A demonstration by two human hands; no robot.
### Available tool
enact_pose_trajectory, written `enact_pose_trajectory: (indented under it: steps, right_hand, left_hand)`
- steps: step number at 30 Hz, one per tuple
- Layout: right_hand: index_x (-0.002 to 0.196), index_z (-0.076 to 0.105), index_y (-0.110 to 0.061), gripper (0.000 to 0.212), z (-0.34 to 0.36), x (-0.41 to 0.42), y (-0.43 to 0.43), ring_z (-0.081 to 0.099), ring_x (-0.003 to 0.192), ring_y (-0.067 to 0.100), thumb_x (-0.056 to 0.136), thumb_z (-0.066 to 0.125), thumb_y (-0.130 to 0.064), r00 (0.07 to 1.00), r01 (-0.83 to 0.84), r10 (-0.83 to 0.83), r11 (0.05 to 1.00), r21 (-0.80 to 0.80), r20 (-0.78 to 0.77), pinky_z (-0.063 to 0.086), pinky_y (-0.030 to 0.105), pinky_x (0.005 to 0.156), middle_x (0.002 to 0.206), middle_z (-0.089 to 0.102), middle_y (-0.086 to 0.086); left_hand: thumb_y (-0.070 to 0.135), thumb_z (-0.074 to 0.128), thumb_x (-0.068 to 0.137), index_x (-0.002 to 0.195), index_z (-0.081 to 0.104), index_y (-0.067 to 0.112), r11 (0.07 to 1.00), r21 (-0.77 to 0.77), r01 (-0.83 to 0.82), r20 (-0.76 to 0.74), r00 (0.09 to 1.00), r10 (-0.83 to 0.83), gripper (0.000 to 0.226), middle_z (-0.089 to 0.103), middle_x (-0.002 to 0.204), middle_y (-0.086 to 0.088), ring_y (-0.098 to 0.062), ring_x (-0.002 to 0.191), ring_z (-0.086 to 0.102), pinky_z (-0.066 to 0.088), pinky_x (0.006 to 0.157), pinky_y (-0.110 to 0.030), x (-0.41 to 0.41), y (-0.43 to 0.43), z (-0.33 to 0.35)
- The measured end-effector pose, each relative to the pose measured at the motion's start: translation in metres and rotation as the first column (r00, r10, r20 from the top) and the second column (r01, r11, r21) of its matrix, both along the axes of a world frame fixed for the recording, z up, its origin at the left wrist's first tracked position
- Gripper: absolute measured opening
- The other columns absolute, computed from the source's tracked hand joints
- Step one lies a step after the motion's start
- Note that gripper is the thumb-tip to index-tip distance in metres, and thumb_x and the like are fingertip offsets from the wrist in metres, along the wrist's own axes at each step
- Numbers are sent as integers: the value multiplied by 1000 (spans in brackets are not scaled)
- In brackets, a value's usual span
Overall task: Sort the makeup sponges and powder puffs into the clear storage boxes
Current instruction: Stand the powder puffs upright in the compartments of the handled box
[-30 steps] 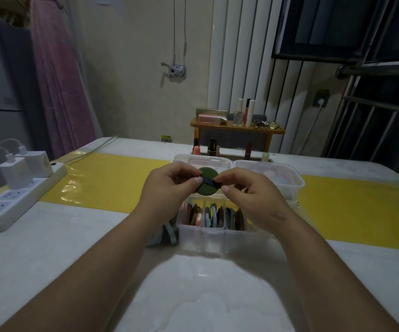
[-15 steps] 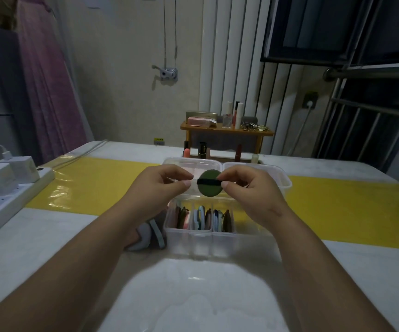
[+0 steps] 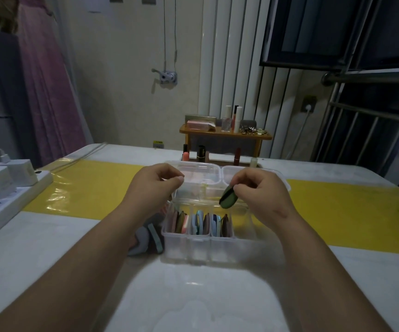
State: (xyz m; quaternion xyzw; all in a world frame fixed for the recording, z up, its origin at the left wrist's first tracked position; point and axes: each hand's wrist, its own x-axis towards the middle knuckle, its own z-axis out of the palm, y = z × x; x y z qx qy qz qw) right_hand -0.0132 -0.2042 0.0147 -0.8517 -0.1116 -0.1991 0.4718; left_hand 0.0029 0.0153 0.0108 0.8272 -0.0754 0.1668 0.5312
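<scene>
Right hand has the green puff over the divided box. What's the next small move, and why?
Probably lower the green powder puff on edge into the rightmost compartment of the clear storage box. The right hand pinches it just above that end. The other compartments hold stored puffs standing on edge, while this one looks bare. The left hand holds nothing.

Bare left hand (image 3: 154,185) and right hand (image 3: 259,191); forearms bare throughout.

place: home room | evidence: pink curtain (image 3: 47,92), cosmetics shelf (image 3: 217,134), power strip (image 3: 14,197)
</scene>
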Motion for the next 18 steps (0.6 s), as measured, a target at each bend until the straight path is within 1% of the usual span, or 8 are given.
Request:
enact_pose_trajectory:
  steps: [4,5,7,9,11,13,15,18]
  right_hand:
    - [69,66,-21,18,-1,1,0,51,64,13,81,60,-8,1000,26,-26,999,-29,3,45,34,62,64,57,-7]
    - [68,64,-20,18,-1,1,0,50,64,13,81,60,-9,999,32,-32,999,-31,6,43,32,60,63,56,-7]
    - [66,62,-18,12,0,0,0,50,62,13,78,57,-16,999,37,-37,999,-36,5,42,30,59,61,55,-7]
    - [66,62,-16,14,0,0,0,50,62,14,70,52,-26,999,51,-51,997,-59,4,43,34,59,61,55,-5]
    - [65,61,-14,18,-1,0,-1,52,63,16,67,50,-28,998,69,-69,994,-90,4,46,39,60,62,56,-3]
    - [63,60,-15,15,-1,0,-2,53,64,17,72,55,-25,997,72,-74,989,-126,-11,49,40,61,63,56,-2]
    - [62,60,-19,17,-1,0,-4,55,65,17,79,59,-18,995,42,-59,982,-186,-83,51,41,64,63,57,-2]
    - [63,65,-22,16,-2,-1,-4,60,71,18,79,62,-20,968,-37,-46,946,-321,-246,55,41,71,67,63,-2]
  left_hand:
    - [17,65,91,85,73,21,998,-43,-35,47,998,37,11,69,83,3,-18,79,62,53,64,-38,0,0,-12]
    - [16,65,91,86,73,21,999,-33,-36,48,998,37,11,69,85,2,-19,80,63,55,66,-40,1,0,-14]
    - [11,62,90,87,73,22,999,-13,-29,43,999,30,16,69,89,2,-18,80,61,53,66,-37,-1,0,-18]
    - [2,56,89,85,70,25,1000,5,-16,48,999,16,27,67,92,3,-16,78,58,47,67,-29,-4,-1,-21]
    - [-2,53,86,83,67,27,996,85,-15,72,997,9,32,62,92,7,-8,80,54,42,68,-23,-7,-2,-25]
    - [-1,55,85,85,67,27,985,170,-27,101,995,10,30,58,90,11,-3,82,52,39,68,-19,-8,-3,-27]
    - [2,57,83,84,67,28,977,211,-39,122,992,13,28,56,88,12,-1,83,51,37,69,-19,-6,-2,-29]
    - [2,58,83,84,67,28,972,232,-45,121,992,17,27,55,88,14,0,83,50,38,69,-20,-5,-1,-31]
